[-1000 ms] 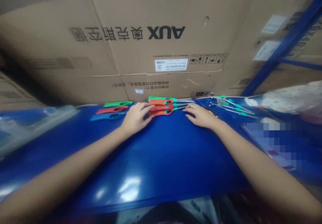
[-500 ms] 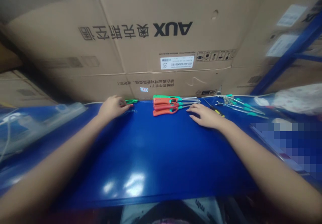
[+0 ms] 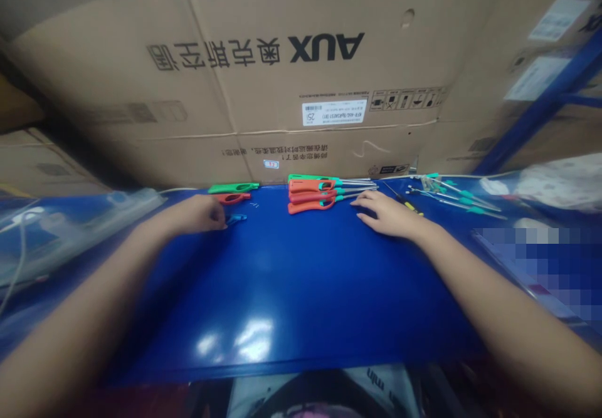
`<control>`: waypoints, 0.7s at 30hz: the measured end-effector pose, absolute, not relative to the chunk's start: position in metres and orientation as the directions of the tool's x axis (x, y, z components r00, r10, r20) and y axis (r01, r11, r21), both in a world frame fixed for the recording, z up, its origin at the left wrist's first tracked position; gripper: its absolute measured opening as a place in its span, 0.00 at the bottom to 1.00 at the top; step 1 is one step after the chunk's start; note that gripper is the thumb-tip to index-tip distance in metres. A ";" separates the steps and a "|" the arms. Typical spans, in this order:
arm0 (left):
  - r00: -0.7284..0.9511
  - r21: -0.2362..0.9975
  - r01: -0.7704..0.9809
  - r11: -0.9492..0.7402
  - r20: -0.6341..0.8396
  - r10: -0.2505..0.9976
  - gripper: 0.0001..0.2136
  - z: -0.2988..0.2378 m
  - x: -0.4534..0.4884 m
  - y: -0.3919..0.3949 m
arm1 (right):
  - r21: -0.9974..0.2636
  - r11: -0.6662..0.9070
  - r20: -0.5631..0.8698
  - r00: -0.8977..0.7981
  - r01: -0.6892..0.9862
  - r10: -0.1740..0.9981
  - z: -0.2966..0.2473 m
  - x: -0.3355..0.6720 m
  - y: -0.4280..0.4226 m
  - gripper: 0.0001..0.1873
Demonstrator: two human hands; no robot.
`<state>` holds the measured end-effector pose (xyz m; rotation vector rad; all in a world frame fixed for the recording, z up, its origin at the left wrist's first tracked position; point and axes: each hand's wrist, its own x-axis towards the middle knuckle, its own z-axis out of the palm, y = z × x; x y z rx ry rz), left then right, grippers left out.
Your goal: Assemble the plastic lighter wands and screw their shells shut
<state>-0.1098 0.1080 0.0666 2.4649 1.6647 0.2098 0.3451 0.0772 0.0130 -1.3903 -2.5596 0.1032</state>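
Note:
My left hand [image 3: 204,213], at the left of the blue table, has its fingers curled on a blue lighter handle [image 3: 237,217]; part of that handle is hidden by the fingers. Just beyond lie a green lighter handle [image 3: 232,187] and a red lighter handle [image 3: 235,198], with no metal tubes showing on them. In the middle, a stack of orange-red long-nosed lighters [image 3: 310,197] lies with a green one [image 3: 305,178], their tubes pointing right. My right hand [image 3: 388,212] rests with thumb and fingers apart, fingertips by the tube ends; whether they touch is unclear.
A large cardboard box [image 3: 263,98] walls off the back. Behind my right hand lies a yellow-black screwdriver [image 3: 411,207], then several loose metal tubes with teal parts [image 3: 463,200]. Plastic bags [image 3: 79,236] cover the left side. A few tiny pieces [image 3: 254,205] lie near the handles.
My left hand has drawn back towards me and to the left, off the red and green handles, and the blue handle now shows at its fingertips. My right hand has barely moved.

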 end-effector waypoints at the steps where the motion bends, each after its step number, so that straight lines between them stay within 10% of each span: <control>1: 0.419 0.215 0.892 -0.396 -0.069 0.905 0.07 0.068 -0.108 0.103 | -0.169 0.547 0.161 -0.525 0.820 0.836 0.013 0.345 0.077 0.20; 5: 0.567 0.250 0.819 -0.517 -0.217 0.794 0.07 0.070 -0.081 0.078 | -0.141 0.530 0.124 -0.516 0.836 0.847 0.016 0.344 0.075 0.22; 21: 0.776 0.482 0.459 -0.746 0.191 0.601 0.19 0.028 0.017 0.003 | -0.093 0.801 0.041 -0.802 0.591 0.597 0.040 0.259 -0.003 0.05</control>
